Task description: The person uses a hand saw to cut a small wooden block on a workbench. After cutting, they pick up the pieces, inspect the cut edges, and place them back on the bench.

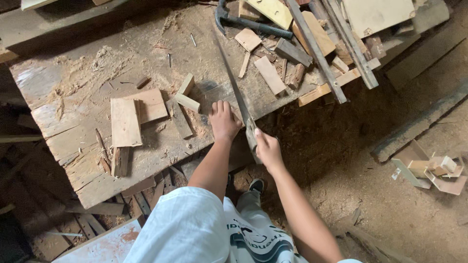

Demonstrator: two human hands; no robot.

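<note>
A hand saw [233, 83] with a long thin blade lies slanted across the worn wooden workbench [68, 141]. My right hand [266, 147] is closed around the saw's handle at the bench's near edge. My left hand [223, 120] rests palm down on the bench just left of the blade, fingers together, pressing on the wood there. What lies under that hand is hidden. Small wood blocks [188, 102] and flat offcuts [126, 122] sit to the left of my left hand.
A claw hammer [243, 22] lies at the bench's far side among several wood scraps and long strips [316, 51]. Loose nails [193, 40] and sawdust cover the bench. More offcuts [434, 170] sit on the dirt floor at right.
</note>
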